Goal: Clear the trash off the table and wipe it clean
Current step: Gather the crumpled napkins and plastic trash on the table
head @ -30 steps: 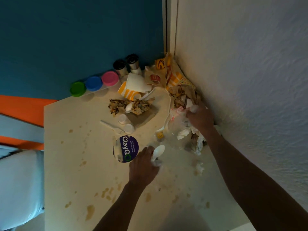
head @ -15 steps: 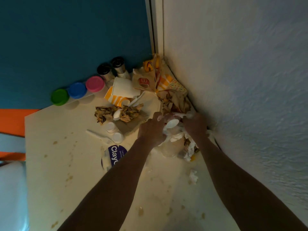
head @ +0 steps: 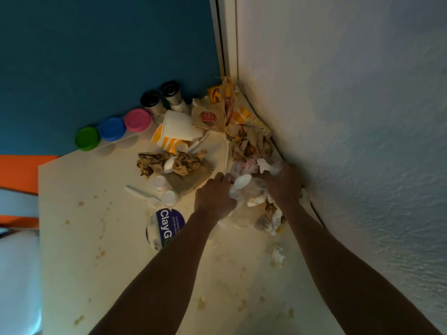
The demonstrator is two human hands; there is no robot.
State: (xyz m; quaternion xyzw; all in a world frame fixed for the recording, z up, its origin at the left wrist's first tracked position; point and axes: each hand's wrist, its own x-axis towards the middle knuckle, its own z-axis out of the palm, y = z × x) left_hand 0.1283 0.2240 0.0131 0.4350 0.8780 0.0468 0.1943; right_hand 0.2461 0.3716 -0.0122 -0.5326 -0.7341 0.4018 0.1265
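My left hand (head: 214,198) grips a white plastic spoon (head: 240,183) over a clear plastic bag (head: 244,213) lying on the stained cream table (head: 101,250). My right hand (head: 283,183) is shut on the bag's far edge among white crumpled napkins (head: 267,165), close to the wall. Behind them lies a heap of brown paper wrappers (head: 246,143) and fast-food bags (head: 209,117). Crumpled brown paper (head: 169,162), a white fork (head: 142,195) and two small white cups (head: 164,189) lie to the left. A ClayGo container (head: 165,226) sits beside my left forearm.
Green (head: 87,139), blue (head: 112,129) and pink (head: 137,119) lidded tubs and two black-topped shakers (head: 160,97) line the teal wall. A white textured wall (head: 350,141) bounds the table on the right. A napkin scrap (head: 278,256) and brown spill spots mark the near tabletop.
My left hand has carried the white spoon from beside the ClayGo container up to the bag by my right hand. The view has shifted a little towards the corner.
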